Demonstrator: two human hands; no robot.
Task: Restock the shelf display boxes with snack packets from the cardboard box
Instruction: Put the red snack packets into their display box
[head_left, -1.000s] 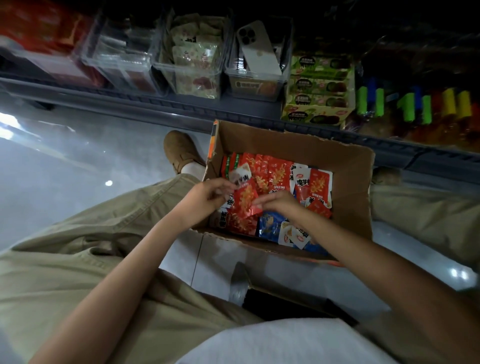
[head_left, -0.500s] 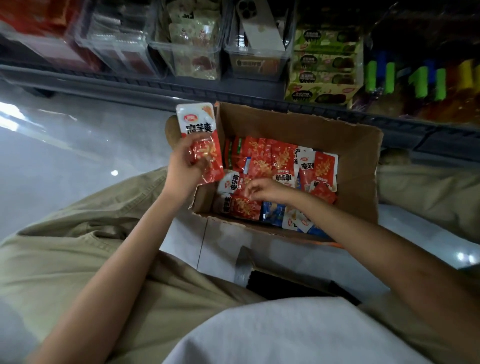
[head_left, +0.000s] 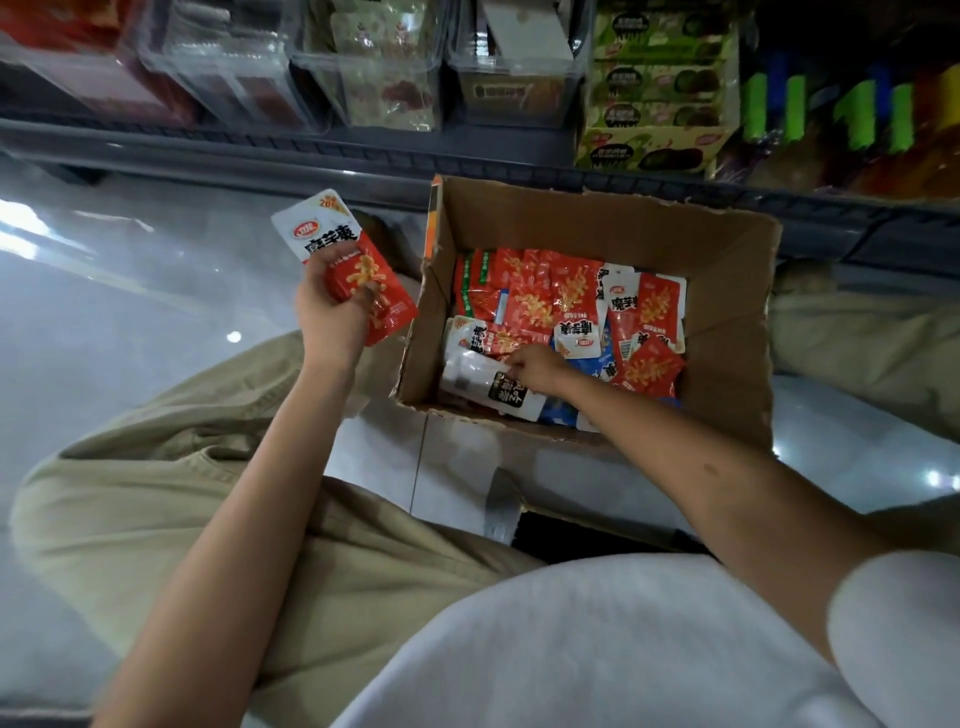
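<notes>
A: Snack packets (head_left: 571, 296) leaving the cardboard box (head_left: 727, 322)?
B: 1 red bunch (head_left: 374, 291) has come out, left hand (head_left: 330, 317) fingers clamped round it beside the box; right hand (head_left: 537, 366) now pinches a white packet (head_left: 478, 376) inside. Shelf next.

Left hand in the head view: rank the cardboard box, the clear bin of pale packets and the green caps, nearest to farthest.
1. Cardboard box, right beside the left hand.
2. Clear bin, on the shelf above.
3. Green caps, far right on the shelf.
</notes>
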